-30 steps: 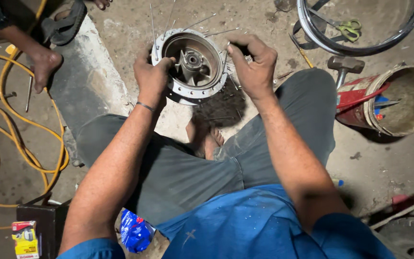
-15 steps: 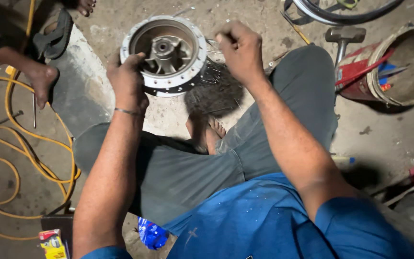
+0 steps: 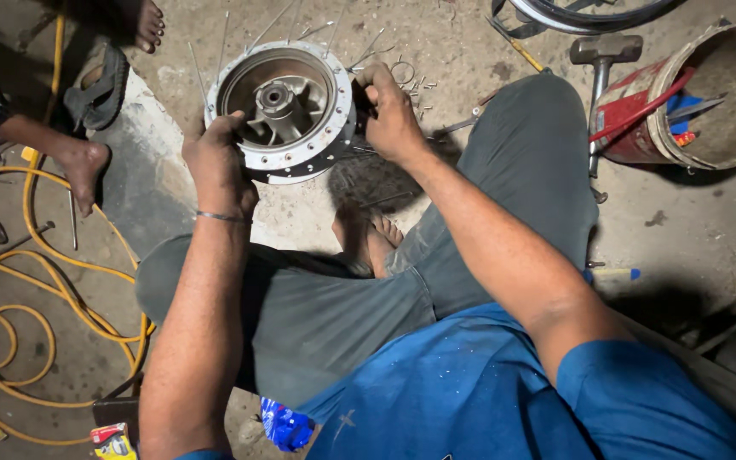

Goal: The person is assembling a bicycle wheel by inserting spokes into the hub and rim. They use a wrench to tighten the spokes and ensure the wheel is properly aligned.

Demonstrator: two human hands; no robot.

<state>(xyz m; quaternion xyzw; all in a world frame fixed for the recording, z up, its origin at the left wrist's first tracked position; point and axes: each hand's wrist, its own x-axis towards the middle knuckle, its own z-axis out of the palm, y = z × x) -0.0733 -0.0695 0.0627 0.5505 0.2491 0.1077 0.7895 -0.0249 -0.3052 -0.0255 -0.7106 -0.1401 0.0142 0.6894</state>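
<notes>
Head view: wheel hub (image 3: pixel 287 111) between both hands' fingers (image 3: pixel 223 132)

Repair workshop: dirt floor (image 3: pixel 470 51), hammer (image 3: pixel 604 53), yellow hose (image 3: pixel 61 281), scattered spokes (image 3: pixel 411 81).

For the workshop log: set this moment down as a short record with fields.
Setting: person seated on a dusty concrete floor
Held thing: round silver metal wheel hub with thin spokes sticking out
Left hand: grips the hub's near-left rim
Right hand: grips the hub's right edge
Nearby right: red bucket with tools; hammer beside it
Nearby left: coiled yellow hose; another person's bare foot
Beyond hub: loose small metal parts on the floor
</notes>
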